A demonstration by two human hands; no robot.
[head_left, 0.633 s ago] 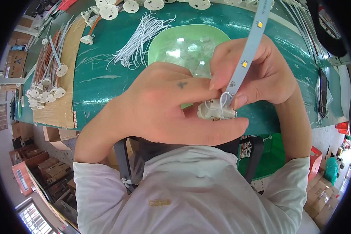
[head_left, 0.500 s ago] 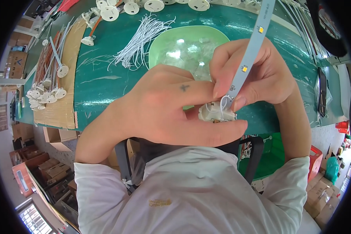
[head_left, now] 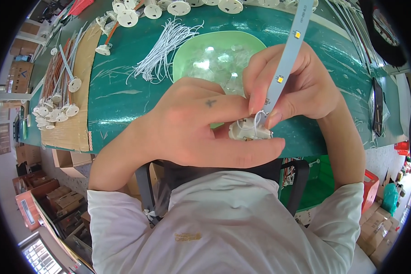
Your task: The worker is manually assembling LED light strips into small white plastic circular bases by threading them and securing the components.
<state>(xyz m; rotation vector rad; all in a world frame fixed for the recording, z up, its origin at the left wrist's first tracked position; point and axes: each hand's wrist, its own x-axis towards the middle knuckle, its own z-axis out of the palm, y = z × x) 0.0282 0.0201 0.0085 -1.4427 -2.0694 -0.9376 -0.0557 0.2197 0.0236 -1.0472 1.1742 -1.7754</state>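
Observation:
My left hand (head_left: 192,123) is closed around a small white plastic cap (head_left: 243,130), held between thumb and fingers over the near side of the table. Pinched in my right hand (head_left: 301,86) is the lower end of a pale LED strip (head_left: 287,59), which tilts up and away to the right, with small yellow chips along it. A short white wire (head_left: 256,119) loops between the strip's end and the cap. Fingertips partly hide where the strip meets the cap. Behind my hands stands a light green bowl (head_left: 187,57) holding clear plastic pieces.
White wires (head_left: 164,52) lie bundled left of the bowl on the green table (head_left: 118,107). Finished-looking strips with round white caps (head_left: 55,109) rest on cardboard (head_left: 73,132) at left. More round caps (head_left: 178,7) line the far edge. A dark phone-like object (head_left: 376,107) lies right.
Both hands, with the cap and the strip, have shifted slightly to the left. My grip on each looks the same.

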